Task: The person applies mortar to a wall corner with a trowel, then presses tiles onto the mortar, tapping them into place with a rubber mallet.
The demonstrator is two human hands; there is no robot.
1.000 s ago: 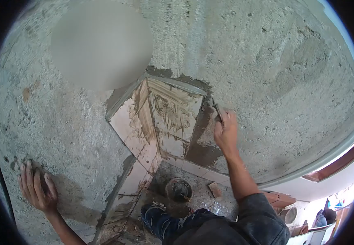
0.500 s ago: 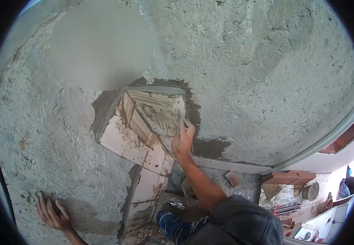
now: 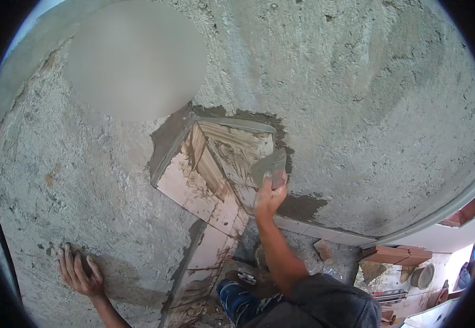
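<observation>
My right hand (image 3: 271, 198) grips a flat, grey triangular blade (image 3: 271, 167), likely a scraper, at the right side of a tiled recess (image 3: 232, 150) in the wall. Streaked mortar covers the tiles inside the recess. Dark wet mortar (image 3: 302, 209) borders it on the wall. At the lower left, my left hand (image 3: 81, 276) lies against the rough grey wall (image 3: 111, 218) with its fingers spread, holding nothing. Pale tiles (image 3: 213, 246) smeared with mortar run down from the recess.
Reddish tiles (image 3: 395, 255) are stacked at the lower right, beside a round bucket (image 3: 422, 276). A broken tile piece (image 3: 323, 250) lies on the floor. A small light-coloured object (image 3: 246, 277) is near my leg. A row of pale tiles (image 3: 325, 232) runs along the wall's base.
The view has shifted, so the recess appears farther right. My right hand has turned, and the blade now shows its flat face. My left hand remains on the wall.
</observation>
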